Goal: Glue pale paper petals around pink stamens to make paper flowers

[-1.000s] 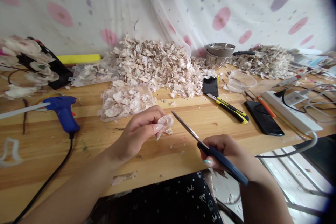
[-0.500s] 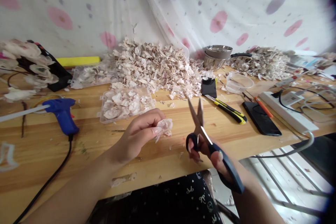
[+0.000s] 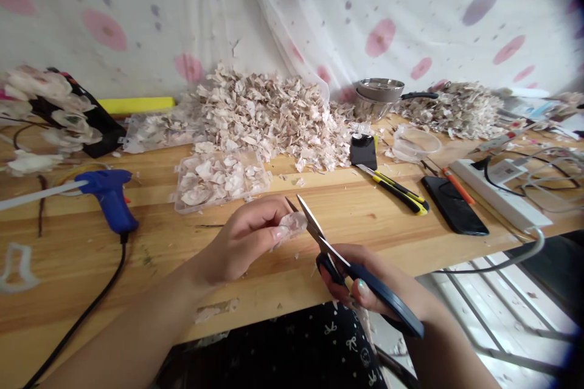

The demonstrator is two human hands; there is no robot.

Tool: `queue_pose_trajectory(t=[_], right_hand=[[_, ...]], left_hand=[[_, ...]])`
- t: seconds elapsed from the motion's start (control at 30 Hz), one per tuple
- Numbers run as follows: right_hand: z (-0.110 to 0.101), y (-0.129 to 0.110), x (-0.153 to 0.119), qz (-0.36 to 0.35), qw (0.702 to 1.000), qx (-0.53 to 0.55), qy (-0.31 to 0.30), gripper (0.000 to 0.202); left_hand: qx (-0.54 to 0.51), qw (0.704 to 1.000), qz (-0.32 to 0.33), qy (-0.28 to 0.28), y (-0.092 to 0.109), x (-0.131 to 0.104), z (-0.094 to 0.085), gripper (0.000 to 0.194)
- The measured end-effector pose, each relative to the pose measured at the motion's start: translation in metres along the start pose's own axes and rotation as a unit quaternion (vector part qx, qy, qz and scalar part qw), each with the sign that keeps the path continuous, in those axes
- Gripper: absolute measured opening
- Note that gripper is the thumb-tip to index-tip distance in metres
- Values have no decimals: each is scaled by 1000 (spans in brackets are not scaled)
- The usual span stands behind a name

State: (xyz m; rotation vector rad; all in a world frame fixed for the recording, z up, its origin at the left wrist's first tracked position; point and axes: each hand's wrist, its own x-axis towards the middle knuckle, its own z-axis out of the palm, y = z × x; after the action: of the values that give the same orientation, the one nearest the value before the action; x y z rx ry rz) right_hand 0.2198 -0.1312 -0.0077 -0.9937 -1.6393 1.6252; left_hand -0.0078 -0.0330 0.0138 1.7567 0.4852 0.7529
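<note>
Between thumb and fingers, my left hand (image 3: 253, 234) pinches a thin, pale pinkish petal (image 3: 293, 226) above the front of the wooden table (image 3: 150, 292). My right hand (image 3: 365, 282) is wrapped round the dark blue handles of a pair of scissors (image 3: 335, 255). The scissor blades are slightly parted and point up and left, their tips at the petal's right edge. From this angle I cannot tell whether the petal lies between the blades. Behind my left hand, a clear plastic box (image 3: 219, 182) holds several similar pale petals.
A large heap of petals (image 3: 269, 115) lies at the back. To the left sits a blue glue gun (image 3: 109, 197) with a trailing black cord. On the right are a yellow-black utility knife (image 3: 396, 188), a black phone (image 3: 454, 205) and a white power strip (image 3: 502, 194).
My right hand has brought the scissors left, to the petal's edge, and the blades have tilted further left. My left hand still holds the petal, shifted very slightly to the right.
</note>
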Motion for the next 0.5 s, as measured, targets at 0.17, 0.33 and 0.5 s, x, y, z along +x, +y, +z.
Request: queue_pose_trajectory(t=[0.17, 0.33, 0.5], right_hand=[[-1, 1, 0, 15, 1000, 25, 4, 56], [-2, -2, 1, 19, 999, 34, 2, 54], [-3, -5, 2, 24, 999, 32, -2, 55]], left_hand=[[12, 1000, -8, 4, -1, 1, 0, 24], [15, 1000, -12, -5, -2, 1, -1, 18], [10, 1000, -11, -6, -2, 1, -1, 15]])
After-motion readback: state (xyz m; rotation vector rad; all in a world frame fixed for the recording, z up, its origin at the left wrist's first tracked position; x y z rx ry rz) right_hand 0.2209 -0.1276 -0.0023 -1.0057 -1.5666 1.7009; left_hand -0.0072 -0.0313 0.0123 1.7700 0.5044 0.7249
